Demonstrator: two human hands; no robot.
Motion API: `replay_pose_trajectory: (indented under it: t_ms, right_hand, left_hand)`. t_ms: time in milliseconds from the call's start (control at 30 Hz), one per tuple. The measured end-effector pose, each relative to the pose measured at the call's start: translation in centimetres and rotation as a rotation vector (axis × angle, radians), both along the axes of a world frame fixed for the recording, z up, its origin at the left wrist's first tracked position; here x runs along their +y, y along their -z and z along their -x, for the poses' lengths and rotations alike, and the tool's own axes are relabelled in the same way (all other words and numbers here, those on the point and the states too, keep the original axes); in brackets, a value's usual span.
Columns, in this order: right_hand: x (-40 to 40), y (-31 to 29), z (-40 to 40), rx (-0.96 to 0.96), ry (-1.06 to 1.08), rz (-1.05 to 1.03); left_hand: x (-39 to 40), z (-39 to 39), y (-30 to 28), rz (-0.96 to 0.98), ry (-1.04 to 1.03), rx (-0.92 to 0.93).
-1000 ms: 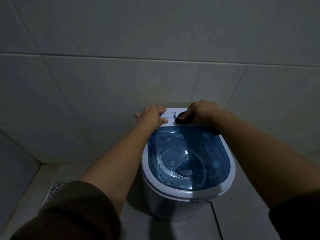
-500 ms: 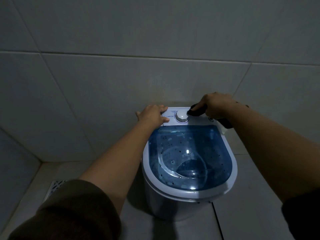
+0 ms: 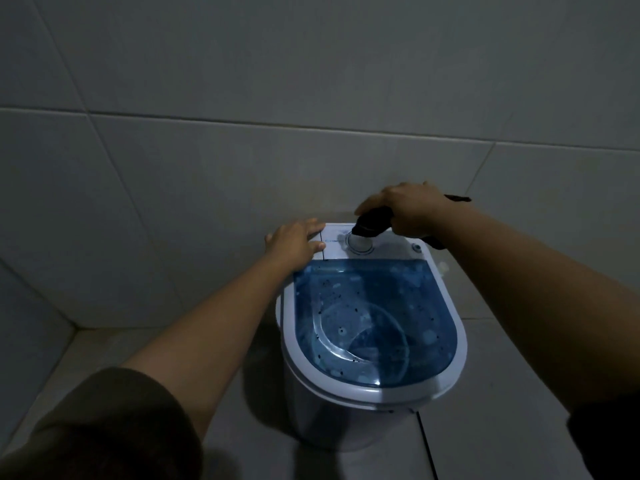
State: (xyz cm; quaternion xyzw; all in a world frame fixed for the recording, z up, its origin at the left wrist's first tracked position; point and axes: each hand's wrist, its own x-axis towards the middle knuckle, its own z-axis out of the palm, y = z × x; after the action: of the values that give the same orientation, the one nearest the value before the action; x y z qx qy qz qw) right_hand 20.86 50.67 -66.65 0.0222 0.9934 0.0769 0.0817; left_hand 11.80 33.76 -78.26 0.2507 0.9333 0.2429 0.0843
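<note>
A small white washing machine [image 3: 346, 424] with a clear blue lid [image 3: 374, 317] stands on the tiled floor against the wall. Its white control panel [image 3: 391, 249] at the back carries a round dial [image 3: 358, 244]. My left hand [image 3: 294, 242] rests flat on the panel's left corner, fingers straight. My right hand [image 3: 408, 209] grips a dark cloth [image 3: 372, 225] and holds it against the top of the dial. A strip of the cloth sticks out behind my right wrist.
Grey wall tiles [image 3: 311, 81] rise right behind the machine. The wall corner lies at the lower left, and the tiled floor [image 3: 485, 445] spreads around the machine. The room is dim.
My right hand lifted the cloth off the dial, swung it to the right, then brought it back onto the dial's top. My left hand stayed on the panel corner.
</note>
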Motion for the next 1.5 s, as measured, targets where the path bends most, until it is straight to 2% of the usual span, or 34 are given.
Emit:
replay_pose_trajectory:
  t_ms: [167,333,433,633,1167,1500]
  right_hand:
    - [-2.8,-0.8,1.1,-0.027,-0.064,-0.015]
    - [-6.4,0.3,2.3,-0.137,-0.149,-0.028]
    - [-7.8,1.4,3.3,-0.178,-0.187,-0.05]
    - [-9.4,3.2,3.8,-0.244,-0.214,-0.142]
    - [-7.1,3.1,2.0,-0.24,-0.158,-0.161]
    - [-4.2,4.0,0.2,-0.152,-0.126,-0.109]
  left_hand:
    - [-2.5,-0.1,1.0,-0.111,0.045,-0.055]
    - [-4.4,-0.3,1.5,-0.132,0.109,-0.125]
    - [-5.0,-0.5,1.9,-0.215,0.12,-0.179]
    - [-5.3,-0.4,1.8,-0.19,0.138,-0.229]
    - [-5.1,-0.7,1.6,-0.135,0.117,-0.246]
    - [-5.1,-1.4,1.4,-0.14,0.102,-0.26]
